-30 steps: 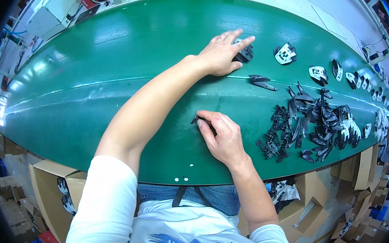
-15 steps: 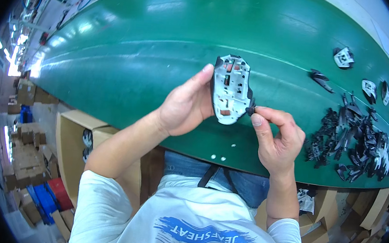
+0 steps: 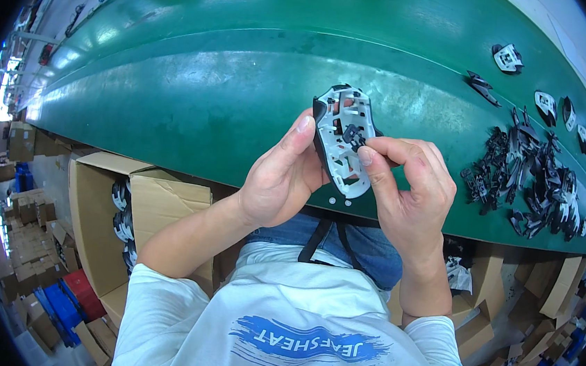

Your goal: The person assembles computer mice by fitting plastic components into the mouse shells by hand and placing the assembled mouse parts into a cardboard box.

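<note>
Above the bench's near edge, my left hand is wrapped round the side of a mouse shell, its thumb along the left edge. The shell is tilted, its white ribbed inside facing up and its black outer sides showing. Pinched between thumb and forefinger of my right hand is a small black plastic part, over the middle of the shell. Whether the part touches the shell I cannot tell. Two small white discs lie on the bench just below the shell.
On the green bench, a heap of black plastic parts lies to the right. Beyond it are several white-and-black shells and a loose black piece. An open cardboard box holding shells stands at lower left; more boxes are at lower right.
My right hand has carried the small black part from beside the shell's right edge to over its middle. The shell has tilted, and the whole view has shifted slightly.
</note>
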Action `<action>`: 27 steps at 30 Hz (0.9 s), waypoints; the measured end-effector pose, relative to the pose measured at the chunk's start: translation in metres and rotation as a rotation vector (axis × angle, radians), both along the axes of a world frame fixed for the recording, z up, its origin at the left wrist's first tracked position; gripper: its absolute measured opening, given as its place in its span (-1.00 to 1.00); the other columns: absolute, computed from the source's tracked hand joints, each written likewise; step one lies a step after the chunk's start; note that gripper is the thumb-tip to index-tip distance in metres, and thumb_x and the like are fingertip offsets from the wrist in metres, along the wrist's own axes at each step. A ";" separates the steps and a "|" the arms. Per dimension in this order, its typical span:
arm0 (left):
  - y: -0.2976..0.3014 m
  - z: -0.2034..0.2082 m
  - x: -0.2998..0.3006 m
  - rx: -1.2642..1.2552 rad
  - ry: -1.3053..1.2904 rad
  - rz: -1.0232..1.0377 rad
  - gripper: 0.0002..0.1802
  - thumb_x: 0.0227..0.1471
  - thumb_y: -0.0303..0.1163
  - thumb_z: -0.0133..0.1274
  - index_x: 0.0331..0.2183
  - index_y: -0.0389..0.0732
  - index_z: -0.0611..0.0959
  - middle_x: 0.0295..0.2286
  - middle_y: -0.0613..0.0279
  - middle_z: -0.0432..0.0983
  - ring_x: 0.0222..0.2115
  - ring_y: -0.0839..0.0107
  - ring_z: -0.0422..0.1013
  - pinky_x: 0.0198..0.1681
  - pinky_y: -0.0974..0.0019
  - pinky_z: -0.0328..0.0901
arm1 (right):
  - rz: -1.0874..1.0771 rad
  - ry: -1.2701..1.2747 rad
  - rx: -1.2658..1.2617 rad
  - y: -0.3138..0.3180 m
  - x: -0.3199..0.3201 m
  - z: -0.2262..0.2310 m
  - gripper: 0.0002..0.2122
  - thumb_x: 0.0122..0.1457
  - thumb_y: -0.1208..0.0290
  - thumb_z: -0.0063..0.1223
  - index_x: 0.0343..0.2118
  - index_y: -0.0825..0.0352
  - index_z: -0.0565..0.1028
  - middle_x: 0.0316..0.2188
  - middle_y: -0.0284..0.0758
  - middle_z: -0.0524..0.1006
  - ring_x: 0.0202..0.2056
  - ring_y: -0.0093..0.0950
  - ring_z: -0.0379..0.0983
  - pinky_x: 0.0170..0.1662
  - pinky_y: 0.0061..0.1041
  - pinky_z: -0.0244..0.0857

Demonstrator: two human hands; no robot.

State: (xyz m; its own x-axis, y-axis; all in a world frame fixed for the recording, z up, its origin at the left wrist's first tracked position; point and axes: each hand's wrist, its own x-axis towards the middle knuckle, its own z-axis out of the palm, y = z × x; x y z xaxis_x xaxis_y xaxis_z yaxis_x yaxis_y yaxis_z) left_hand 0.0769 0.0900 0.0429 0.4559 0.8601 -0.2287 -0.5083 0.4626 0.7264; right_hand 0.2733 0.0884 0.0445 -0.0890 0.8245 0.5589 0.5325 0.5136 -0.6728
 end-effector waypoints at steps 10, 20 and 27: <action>-0.002 -0.011 -0.008 -0.225 -0.088 -0.162 -0.28 0.56 0.11 -0.46 0.31 -0.23 0.46 0.17 0.12 0.54 0.18 0.32 0.49 0.29 0.12 0.38 | 0.223 -0.126 0.014 0.001 0.019 0.023 -0.82 0.04 0.56 0.45 -0.28 0.29 0.67 -0.28 -0.30 0.71 -0.29 -0.30 0.66 -0.24 -0.35 0.52; -0.017 -0.013 -0.005 -0.179 0.020 -0.194 -0.36 0.59 0.00 -0.43 0.28 -0.26 0.49 0.16 0.15 0.54 0.17 0.36 0.47 0.30 0.14 0.37 | 0.285 -0.420 -0.049 -0.007 0.010 0.023 -0.86 0.09 0.51 0.39 -0.29 0.29 0.64 -0.32 -0.33 0.62 -0.32 -0.28 0.56 -0.18 -0.27 0.42; -0.015 -0.013 -0.001 -0.204 0.059 -0.167 -0.37 0.59 0.01 -0.43 0.26 -0.23 0.51 0.12 0.18 0.57 0.13 0.39 0.49 0.25 0.17 0.39 | 0.219 -0.468 -0.020 -0.012 0.010 0.016 -0.88 0.08 0.51 0.37 -0.33 0.26 0.61 -0.36 -0.39 0.60 -0.34 -0.34 0.51 -0.16 -0.32 0.34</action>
